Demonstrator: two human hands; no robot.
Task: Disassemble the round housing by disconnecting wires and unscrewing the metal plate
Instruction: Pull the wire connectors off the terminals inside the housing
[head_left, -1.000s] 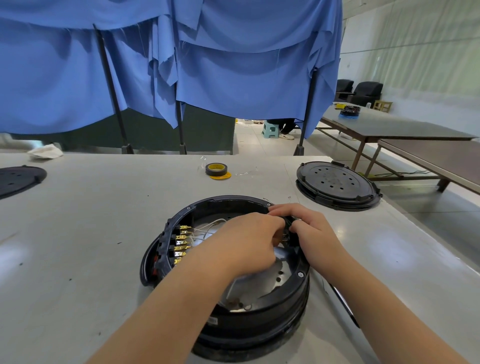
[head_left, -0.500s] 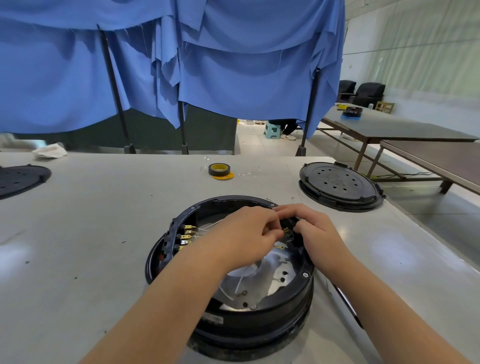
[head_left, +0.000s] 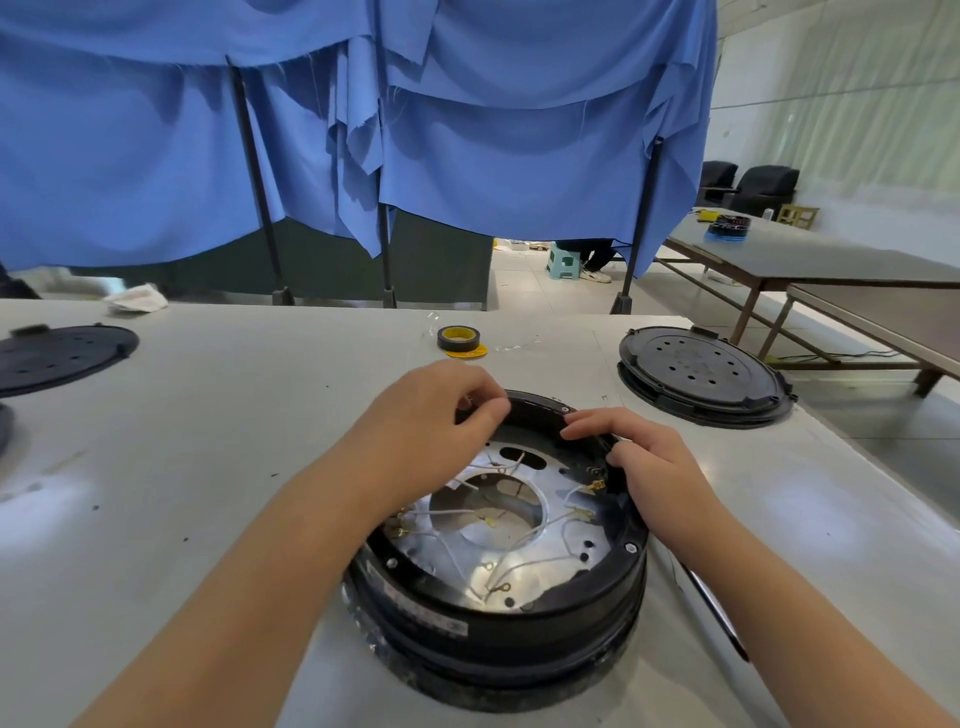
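The housing (head_left: 498, 613) sits on the table (head_left: 208, 467) straight in front of the person, open side up, with the metal plate (head_left: 519, 566) lying flat at its bottom. Both hands are at the far rim. The left hand (head_left: 431, 415) has its fingers curled in a pinch at the far-left edge; something small seems held there, maybe a wire end, but I cannot tell what. The right hand (head_left: 639, 457) rests over the right rim, fingers bent along its top, steadying it rather than clamping.

What matters next: the loose white wires (head_left: 524, 564) lie below and nearer the body than both grips, down on the plate. A terminal (head_left: 597, 487) sits just under the right hand's thumb side, so that hand looks closer to it. The plate's screw holes run round the ring, below either hand. I'd guess wire work is nearly done, the plate not yet unscrewed.
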